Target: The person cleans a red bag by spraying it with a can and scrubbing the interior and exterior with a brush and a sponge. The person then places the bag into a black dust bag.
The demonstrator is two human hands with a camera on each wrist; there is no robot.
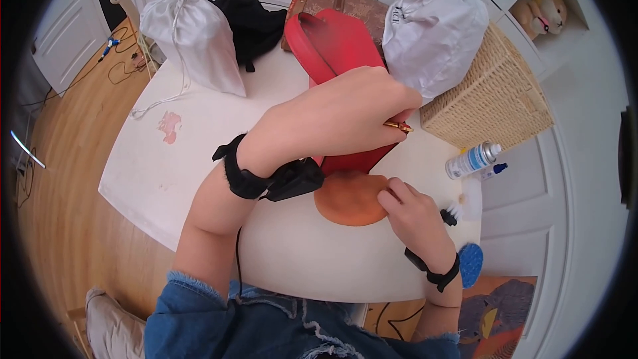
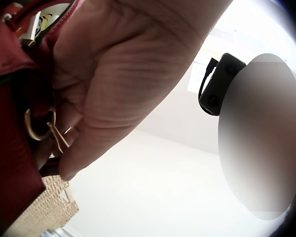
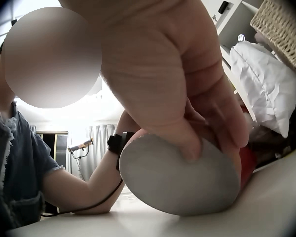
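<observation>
A red handbag (image 1: 335, 43) stands on the white table, partly hidden behind my left arm. My left hand (image 1: 352, 103) reaches across it, fingers curled at its side around a gold strap clasp (image 2: 58, 134). In the left wrist view, the clasp hangs beside a gold ring (image 2: 37, 129) on the red leather. Just in front of the bag, my right hand (image 1: 419, 219) pinches the edge of an orange oval pad (image 1: 349, 203). The right wrist view shows the pad's grey face (image 3: 182, 180) tilted up off the tabletop, thumb on that face.
A woven basket (image 1: 495, 93) stands to the right, with a white drawstring bag (image 1: 435, 33) against it. Near the right edge are a spray can (image 1: 472, 161), a small brush (image 1: 452, 214) and a blue sponge (image 1: 471, 264). Another white bag (image 1: 193, 43) and a black one (image 1: 256, 26) lie back left.
</observation>
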